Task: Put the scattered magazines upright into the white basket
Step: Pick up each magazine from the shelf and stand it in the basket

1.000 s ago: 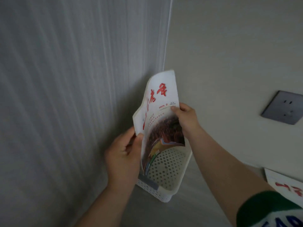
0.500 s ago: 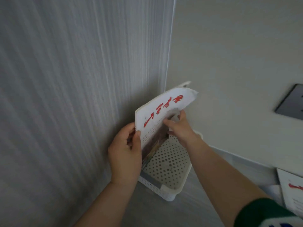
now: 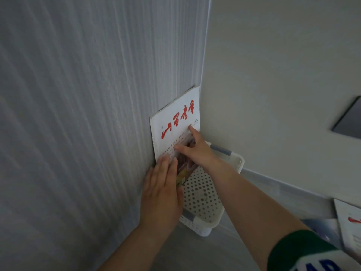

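Observation:
A white magazine (image 3: 175, 122) with red brush lettering stands upright in the white perforated basket (image 3: 203, 194), flat against the grey striped wall in the room's corner. My left hand (image 3: 162, 192) lies flat with fingers together against the magazine's lower left part. My right hand (image 3: 195, 147) presses spread fingers on the cover's middle. Neither hand grips it. The magazine's lower edge is hidden behind my hands.
The basket sits on the grey floor in the corner between the striped wall (image 3: 78, 133) and a plain wall (image 3: 273, 94). Another white magazine (image 3: 349, 227) lies at the right edge. A grey wall socket plate (image 3: 349, 120) is on the plain wall.
The magazine was bent and held by both hands above the basket. It now stands flat against the striped wall inside the basket, and both hands have let go and press on its cover.

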`<state>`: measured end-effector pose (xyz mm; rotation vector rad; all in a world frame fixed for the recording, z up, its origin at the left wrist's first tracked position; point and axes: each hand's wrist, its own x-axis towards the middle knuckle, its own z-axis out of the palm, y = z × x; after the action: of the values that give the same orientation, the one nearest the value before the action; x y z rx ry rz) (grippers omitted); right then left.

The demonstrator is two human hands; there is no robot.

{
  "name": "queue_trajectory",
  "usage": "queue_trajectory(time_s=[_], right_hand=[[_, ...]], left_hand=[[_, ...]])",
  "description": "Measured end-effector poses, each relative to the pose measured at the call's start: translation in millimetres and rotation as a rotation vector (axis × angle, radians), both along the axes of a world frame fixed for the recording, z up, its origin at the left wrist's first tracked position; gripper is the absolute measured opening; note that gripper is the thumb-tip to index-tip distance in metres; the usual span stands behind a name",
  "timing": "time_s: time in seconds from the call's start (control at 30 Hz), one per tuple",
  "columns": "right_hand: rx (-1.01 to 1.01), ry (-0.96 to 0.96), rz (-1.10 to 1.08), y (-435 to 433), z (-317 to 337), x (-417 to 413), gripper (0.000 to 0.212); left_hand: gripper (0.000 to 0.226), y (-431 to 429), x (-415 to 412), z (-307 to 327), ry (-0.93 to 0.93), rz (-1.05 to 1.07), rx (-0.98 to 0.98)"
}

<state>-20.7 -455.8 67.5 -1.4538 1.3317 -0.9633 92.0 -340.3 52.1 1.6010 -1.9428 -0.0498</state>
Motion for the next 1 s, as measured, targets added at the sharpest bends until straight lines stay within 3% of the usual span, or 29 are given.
queue_trajectory(time_s=[0.1,0.4,0.6,0.8,0.93,1.0], right_hand=[[-0.015,0.046,-0.002,8,7,-3,0.072],[-0.05,0.25,-0.154,124,8,-62,0.052],[0.137,0.426,-0.244,240,-35,-125,0.058],[0.223,0.853,-0.311,332,-70,-165,0.072],[0.343,0.939,-0.243,385,-98,-173,0.079],[0.327,1.0,-0.207,401,-108,-170,0.076]], left_hand=[[0.06,-2,1,-5,-0.097,0.017,0.072],[0.043,56,9,-15,0.084,-0.226,0.11],[0.054,134,0,-58,-0.177,-0.326,0.448],[0.073,204,-33,-84,-0.171,-0.282,0.753],[0.083,239,-59,-86,-0.262,-0.299,0.84],[0.086,248,-70,-85,-0.162,-0.244,0.852]])
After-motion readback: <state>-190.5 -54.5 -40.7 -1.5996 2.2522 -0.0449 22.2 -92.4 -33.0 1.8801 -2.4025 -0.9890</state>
